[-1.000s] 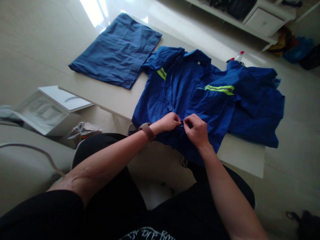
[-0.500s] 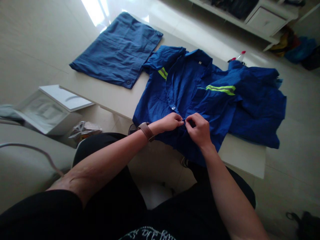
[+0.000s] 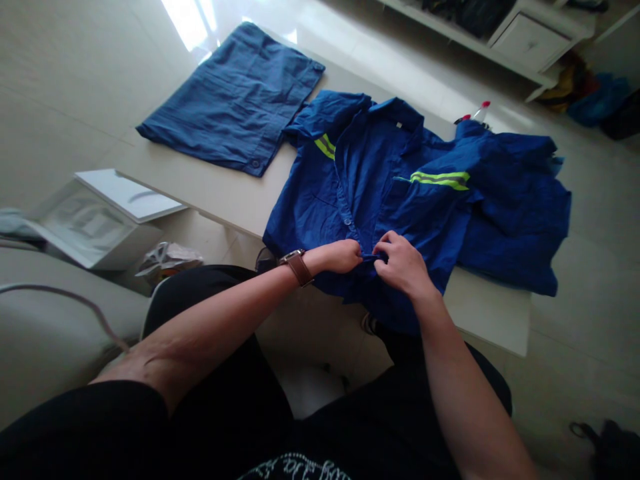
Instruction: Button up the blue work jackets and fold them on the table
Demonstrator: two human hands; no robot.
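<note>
A blue work jacket with yellow-green reflective bands lies spread on the table, collar away from me. Its front is open at the top, and a pale button shows on the left edge. My left hand, with a brown-strapped watch on the wrist, is closed on the front edge of the jacket. Close beside it, my right hand pinches the cloth of the opposite edge, thumb and fingers curled. A short strip of cloth runs taut between both hands. Whether a button sits under the fingers is hidden.
Folded blue trousers or similar garment lie at the table's left. More dark blue clothing is piled right, before a clear bottle with a red cap. The pale table ends near my knees. A white box stands left.
Both hands have come slightly toward me and a little apart, pulling the jacket's front edges with them. The right fingers have spread somewhat. The other garments stay put.
</note>
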